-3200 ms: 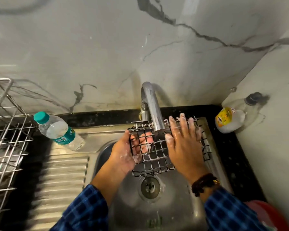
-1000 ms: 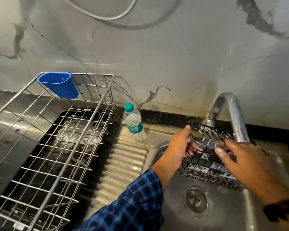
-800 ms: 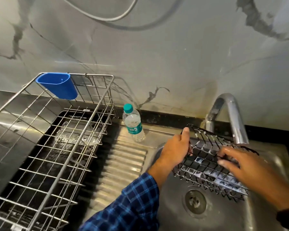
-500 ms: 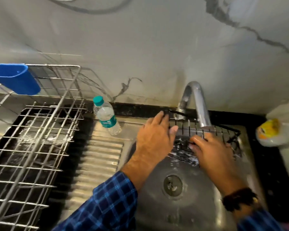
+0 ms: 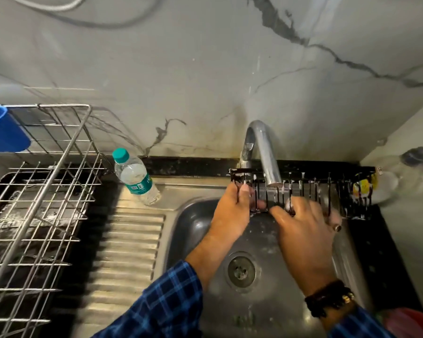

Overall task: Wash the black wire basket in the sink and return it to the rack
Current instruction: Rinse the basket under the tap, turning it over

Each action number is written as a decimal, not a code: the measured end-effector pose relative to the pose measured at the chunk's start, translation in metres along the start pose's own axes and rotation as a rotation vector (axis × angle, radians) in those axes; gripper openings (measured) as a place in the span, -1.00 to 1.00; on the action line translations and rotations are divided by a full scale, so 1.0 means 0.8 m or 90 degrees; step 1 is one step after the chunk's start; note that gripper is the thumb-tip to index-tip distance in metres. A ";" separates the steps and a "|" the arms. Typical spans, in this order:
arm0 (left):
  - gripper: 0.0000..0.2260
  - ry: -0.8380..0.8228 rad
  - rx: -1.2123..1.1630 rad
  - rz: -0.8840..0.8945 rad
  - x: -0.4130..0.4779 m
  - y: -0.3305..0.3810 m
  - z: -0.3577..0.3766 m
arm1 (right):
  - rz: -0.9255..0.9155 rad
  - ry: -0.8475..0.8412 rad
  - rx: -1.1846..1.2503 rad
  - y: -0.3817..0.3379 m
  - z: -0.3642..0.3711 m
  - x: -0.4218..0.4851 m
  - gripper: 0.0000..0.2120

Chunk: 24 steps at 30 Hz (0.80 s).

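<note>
The black wire basket (image 5: pixel 310 191) is held level over the back of the steel sink (image 5: pixel 195 223), right under the tap spout (image 5: pixel 266 162). Its long side faces me. My left hand (image 5: pixel 232 213) grips the basket's left end. Along the front lower edge lies my right hand (image 5: pixel 303 230), fingers curled around the wires. Drops of foam or water cling to the wires. The metal dish rack (image 5: pixel 39 203) stands at the far left on a black tray.
A water bottle with a teal cap (image 5: pixel 136 178) stands on the ribbed drainboard (image 5: pixel 127 252). A blue cup (image 5: pixel 3 129) hangs on the rack's back corner. Behind the basket's right end, a soap bottle (image 5: pixel 376 186) leans in the corner. Something red (image 5: pixel 415 323) shows at bottom right.
The basket has been turned from tilted to level and lifted toward the back of the sink under the spout. Both hands stayed on it. My view swung back right.
</note>
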<state>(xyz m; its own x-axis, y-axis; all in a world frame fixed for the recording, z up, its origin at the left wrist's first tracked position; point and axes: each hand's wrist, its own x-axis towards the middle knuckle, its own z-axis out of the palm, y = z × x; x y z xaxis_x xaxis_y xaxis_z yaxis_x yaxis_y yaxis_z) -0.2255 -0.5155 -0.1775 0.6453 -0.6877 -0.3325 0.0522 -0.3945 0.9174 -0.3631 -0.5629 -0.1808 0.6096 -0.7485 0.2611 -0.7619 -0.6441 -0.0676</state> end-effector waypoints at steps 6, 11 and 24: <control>-0.72 0.016 -0.109 0.034 -0.008 0.009 0.022 | 0.006 0.033 0.016 0.028 -0.001 -0.006 -0.65; -0.77 -0.121 -0.211 -0.011 -0.019 0.020 0.014 | 0.022 0.075 0.011 0.044 -0.001 -0.026 -0.85; -0.63 0.000 -0.278 -0.131 -0.026 0.024 0.006 | -0.002 0.093 0.049 0.033 0.006 -0.039 -0.48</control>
<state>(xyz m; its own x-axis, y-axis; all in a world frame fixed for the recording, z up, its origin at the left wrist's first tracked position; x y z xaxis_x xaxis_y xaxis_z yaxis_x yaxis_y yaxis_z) -0.2417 -0.5120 -0.1542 0.5886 -0.6219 -0.5165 0.4933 -0.2298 0.8389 -0.4011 -0.5577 -0.1954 0.5693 -0.7189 0.3989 -0.7375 -0.6610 -0.1388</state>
